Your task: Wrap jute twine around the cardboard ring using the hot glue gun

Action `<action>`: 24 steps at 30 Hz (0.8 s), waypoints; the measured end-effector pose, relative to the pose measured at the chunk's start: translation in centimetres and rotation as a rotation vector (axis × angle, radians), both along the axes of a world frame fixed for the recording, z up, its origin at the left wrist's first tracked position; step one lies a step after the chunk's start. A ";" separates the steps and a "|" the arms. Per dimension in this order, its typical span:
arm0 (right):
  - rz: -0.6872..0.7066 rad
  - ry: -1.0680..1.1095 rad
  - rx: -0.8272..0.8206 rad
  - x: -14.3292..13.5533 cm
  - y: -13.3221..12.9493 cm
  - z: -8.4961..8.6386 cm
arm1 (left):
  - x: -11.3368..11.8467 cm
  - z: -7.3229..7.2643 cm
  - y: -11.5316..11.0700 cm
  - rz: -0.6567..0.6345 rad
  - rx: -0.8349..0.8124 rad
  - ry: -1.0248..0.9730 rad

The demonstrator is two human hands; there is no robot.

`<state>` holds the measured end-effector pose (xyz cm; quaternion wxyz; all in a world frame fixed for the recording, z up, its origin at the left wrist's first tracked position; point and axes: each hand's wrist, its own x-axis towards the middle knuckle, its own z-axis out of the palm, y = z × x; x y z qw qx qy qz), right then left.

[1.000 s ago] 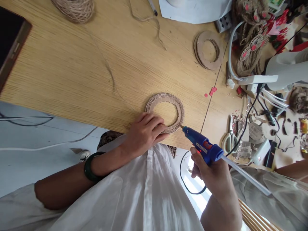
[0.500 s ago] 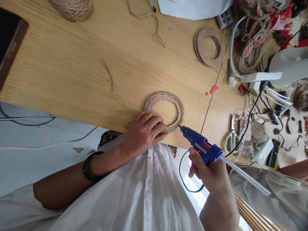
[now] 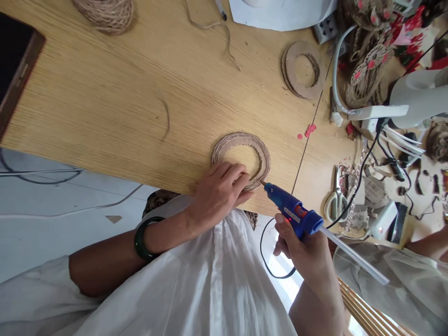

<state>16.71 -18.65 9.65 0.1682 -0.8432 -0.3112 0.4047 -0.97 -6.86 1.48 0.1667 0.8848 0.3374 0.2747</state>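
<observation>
A cardboard ring (image 3: pixel 263 148) with twine laid round its outer band lies at the table's front edge. My left hand (image 3: pixel 222 191) is closed on the ring's near-left side, thumb below and fingers over the top, covering that part. In my right hand (image 3: pixel 304 252) is a blue hot glue gun (image 3: pixel 285 201), with a long clear glue stick (image 3: pixel 357 256) sticking out of its back. Its nozzle tip is at the ring's near-right edge, just right of my left fingertips; whether it touches I cannot tell.
A ball of twine (image 3: pixel 107 14) and a phone (image 3: pixel 16 74) lie at the left. Stacked cardboard rings (image 3: pixel 292 70) and red paper dots (image 3: pixel 310 130) are to the right. Scissors (image 3: pixel 336 200), cords and scraps crowd the right side, where another person's arm (image 3: pixel 429 242) shows.
My left hand has slid right along the ring, closer to the nozzle. The twine trailing across the table from the ball no longer shows as a line. The glue gun has barely moved.
</observation>
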 end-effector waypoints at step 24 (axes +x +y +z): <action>-0.016 0.046 0.021 0.0 0.5 0.3 | -1.8 -0.8 0.7 -0.103 -0.065 -0.125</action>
